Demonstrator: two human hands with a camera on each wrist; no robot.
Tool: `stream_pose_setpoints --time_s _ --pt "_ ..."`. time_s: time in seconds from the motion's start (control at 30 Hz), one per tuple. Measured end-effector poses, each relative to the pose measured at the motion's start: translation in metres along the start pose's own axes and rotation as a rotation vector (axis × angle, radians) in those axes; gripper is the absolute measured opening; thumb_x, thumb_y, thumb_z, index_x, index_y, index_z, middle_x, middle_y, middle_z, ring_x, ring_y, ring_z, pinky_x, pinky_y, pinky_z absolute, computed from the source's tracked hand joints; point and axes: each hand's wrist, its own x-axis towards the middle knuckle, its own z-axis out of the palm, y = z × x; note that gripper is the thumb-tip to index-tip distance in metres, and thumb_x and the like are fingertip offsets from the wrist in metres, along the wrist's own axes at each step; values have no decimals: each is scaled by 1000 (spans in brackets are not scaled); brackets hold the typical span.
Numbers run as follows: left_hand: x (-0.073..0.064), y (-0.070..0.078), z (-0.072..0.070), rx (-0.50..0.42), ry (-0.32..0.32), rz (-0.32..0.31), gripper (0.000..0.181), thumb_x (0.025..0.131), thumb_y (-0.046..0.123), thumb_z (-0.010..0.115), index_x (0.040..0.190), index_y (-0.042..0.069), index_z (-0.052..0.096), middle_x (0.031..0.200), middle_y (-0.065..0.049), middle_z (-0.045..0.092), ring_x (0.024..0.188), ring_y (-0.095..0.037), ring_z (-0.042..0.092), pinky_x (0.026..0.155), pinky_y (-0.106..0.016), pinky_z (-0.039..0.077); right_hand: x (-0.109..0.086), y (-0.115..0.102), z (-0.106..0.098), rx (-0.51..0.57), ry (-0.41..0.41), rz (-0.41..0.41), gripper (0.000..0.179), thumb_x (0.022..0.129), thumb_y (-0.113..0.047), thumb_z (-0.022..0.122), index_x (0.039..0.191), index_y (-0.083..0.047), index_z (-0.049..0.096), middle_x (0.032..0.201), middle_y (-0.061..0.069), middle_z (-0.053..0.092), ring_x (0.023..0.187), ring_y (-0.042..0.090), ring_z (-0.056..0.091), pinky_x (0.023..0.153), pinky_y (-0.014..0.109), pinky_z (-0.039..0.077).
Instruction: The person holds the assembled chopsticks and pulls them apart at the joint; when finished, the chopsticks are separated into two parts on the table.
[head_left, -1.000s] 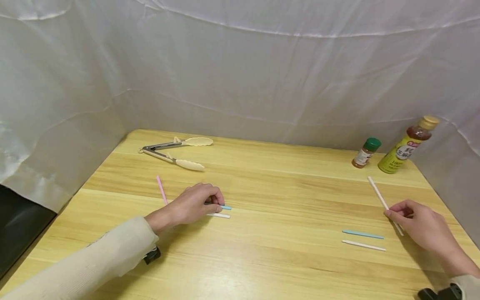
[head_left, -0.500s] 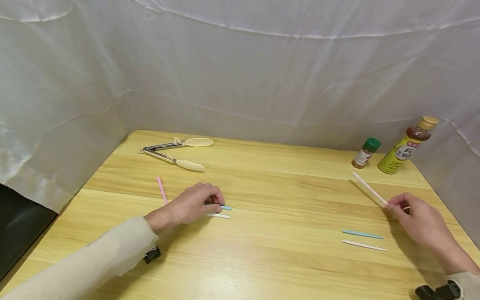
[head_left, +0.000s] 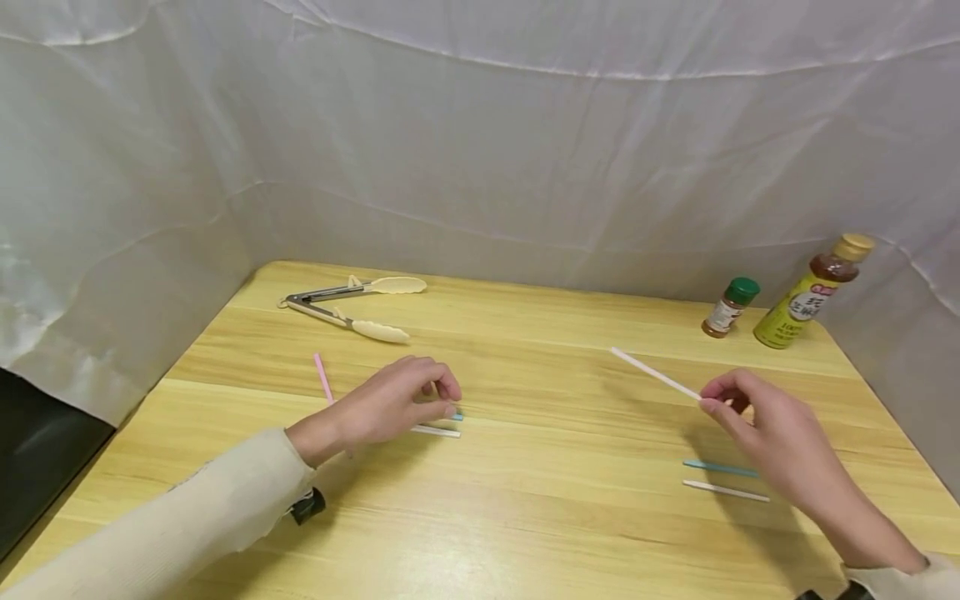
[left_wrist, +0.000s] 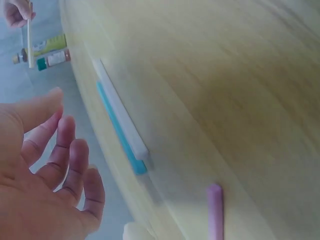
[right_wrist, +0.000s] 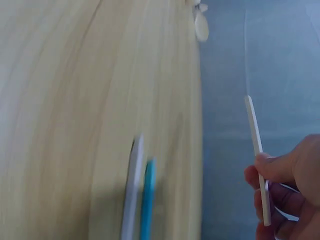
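Observation:
My right hand (head_left: 780, 442) pinches a thin white stick (head_left: 652, 371) between thumb and fingers, raised over the table and pointing left. The right wrist view shows the grip on this stick (right_wrist: 254, 127) near its lower part. Below that hand lie a blue stick (head_left: 718, 467) and another white stick (head_left: 726, 491), side by side. My left hand (head_left: 397, 398) hovers with loosely bent fingers and holds nothing. Under it rest a blue stick (left_wrist: 120, 129) and a white stick (left_wrist: 122, 111), close together. A pink stick (head_left: 323, 377) lies left of them, partly hidden by the wrist.
Tongs (head_left: 315, 308) with cream tips lie spread at the back left of the wooden table (head_left: 525, 517). A small green-capped jar (head_left: 729, 308) and a yellow-labelled bottle (head_left: 806, 300) stand at the back right. A grey cloth (head_left: 480, 167) hangs behind.
My right hand has lifted the white stick off the table and carried it left, turning it flatter. My left hand has risen slightly off the blue stick, its fingers loosening.

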Motion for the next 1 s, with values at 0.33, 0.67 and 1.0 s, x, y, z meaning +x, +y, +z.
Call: stream_pose_setpoints --time_s 0.33,0.67,1.0 --pt "-1 21 6 -44 43 91 25 104 26 78 125 14 72 123 -1 73 116 -22 62 99 -43 57 -9 -63 13 54 87 -256 25 93 -6 85 108 -26 79 92 -19 68 80 -4 55 63 20 42" --pt "-3 48 20 -82 60 213 38 99 33 83 133 20 70 123 5 71 109 -17 65 89 -39 59 -12 -101 32 155 55 -395 25 91 -9 87 103 -29 78 94 -24 68 84 -3 58 71 24 48" --pt "-7 65 40 -68 82 281 18 106 29 75 121 20 72 105 9 68 76 -2 53 68 -20 52 -13 -127 45 229 39 -425 30 91 -6 87 103 -30 75 97 -24 67 86 -3 58 77 28 52"
